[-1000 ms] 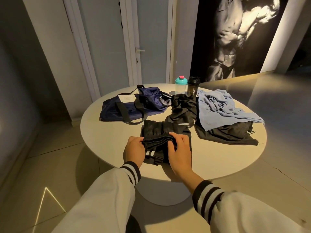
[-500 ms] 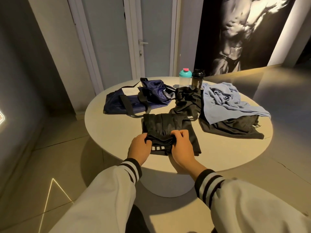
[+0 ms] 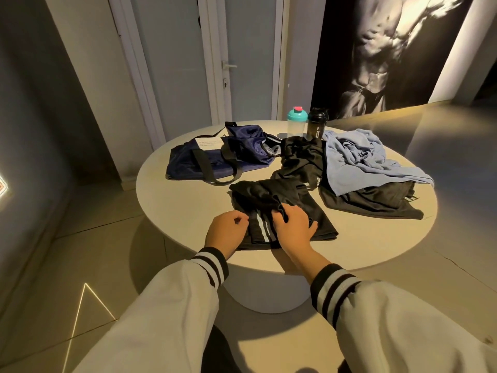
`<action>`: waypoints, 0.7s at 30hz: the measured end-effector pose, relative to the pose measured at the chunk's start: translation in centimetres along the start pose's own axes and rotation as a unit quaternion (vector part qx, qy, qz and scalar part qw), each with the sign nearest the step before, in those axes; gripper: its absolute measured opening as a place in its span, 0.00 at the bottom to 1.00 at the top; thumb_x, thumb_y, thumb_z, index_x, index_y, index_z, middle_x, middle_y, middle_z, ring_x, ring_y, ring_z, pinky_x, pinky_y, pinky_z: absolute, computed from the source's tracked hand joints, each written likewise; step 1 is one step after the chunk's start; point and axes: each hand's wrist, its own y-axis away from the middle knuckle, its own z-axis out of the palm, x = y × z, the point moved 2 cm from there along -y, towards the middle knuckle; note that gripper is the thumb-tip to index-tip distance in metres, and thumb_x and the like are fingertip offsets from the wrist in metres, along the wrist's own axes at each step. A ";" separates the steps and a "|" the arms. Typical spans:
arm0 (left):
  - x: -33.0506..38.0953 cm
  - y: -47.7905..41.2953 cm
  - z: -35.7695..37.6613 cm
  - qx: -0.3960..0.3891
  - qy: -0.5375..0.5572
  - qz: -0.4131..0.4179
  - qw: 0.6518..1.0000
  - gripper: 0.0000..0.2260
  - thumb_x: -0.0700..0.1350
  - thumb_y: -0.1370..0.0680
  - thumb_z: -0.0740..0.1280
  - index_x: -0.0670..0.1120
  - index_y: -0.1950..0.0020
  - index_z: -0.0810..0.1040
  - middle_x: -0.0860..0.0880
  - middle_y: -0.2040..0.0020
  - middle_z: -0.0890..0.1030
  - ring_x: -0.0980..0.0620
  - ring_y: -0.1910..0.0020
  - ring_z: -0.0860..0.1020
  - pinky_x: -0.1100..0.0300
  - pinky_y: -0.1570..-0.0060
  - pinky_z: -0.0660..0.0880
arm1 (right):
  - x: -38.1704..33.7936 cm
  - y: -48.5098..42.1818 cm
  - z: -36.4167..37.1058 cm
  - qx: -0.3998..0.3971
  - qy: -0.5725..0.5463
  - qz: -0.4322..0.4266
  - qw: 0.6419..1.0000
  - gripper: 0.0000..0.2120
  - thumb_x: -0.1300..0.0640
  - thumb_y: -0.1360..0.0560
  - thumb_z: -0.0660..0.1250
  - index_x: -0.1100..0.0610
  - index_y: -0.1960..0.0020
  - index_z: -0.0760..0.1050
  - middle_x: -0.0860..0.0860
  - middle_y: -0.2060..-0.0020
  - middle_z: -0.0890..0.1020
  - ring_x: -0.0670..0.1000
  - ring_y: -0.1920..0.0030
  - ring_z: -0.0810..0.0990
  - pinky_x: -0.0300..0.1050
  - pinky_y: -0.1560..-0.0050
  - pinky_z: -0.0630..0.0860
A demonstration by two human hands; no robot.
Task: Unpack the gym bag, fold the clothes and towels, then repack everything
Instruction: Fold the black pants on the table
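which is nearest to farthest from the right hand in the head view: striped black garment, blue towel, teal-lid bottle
1. striped black garment, gripped by the right hand
2. blue towel, farther back, to the right
3. teal-lid bottle, at the table's far edge

Left hand: off the shorts now (fingers curled).
Right hand: alone holds the fold.
Shorts: flatter.

Shorts: black, white stripes on one side.
Gym bag: dark navy blue, black straps, white label.
Towel: plain light blue.
Middle garment: black.
Garment under towel: black.
Clear bottle: teal lid, red cap.
Dark bottle: black.
Table: cream white.
Cuffs: black and white stripes.
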 end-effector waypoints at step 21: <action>0.7 -3.7 2.2 -0.038 -0.173 0.040 0.983 0.18 0.51 0.16 0.61 0.50 0.27 0.73 0.50 0.27 0.74 0.48 0.30 0.73 0.48 0.27 0.67 | 0.5 -0.3 1.0 0.086 -0.001 0.035 0.996 0.14 0.51 0.18 0.59 0.43 0.35 0.75 0.45 0.41 0.78 0.49 0.33 0.71 0.64 0.24 0.46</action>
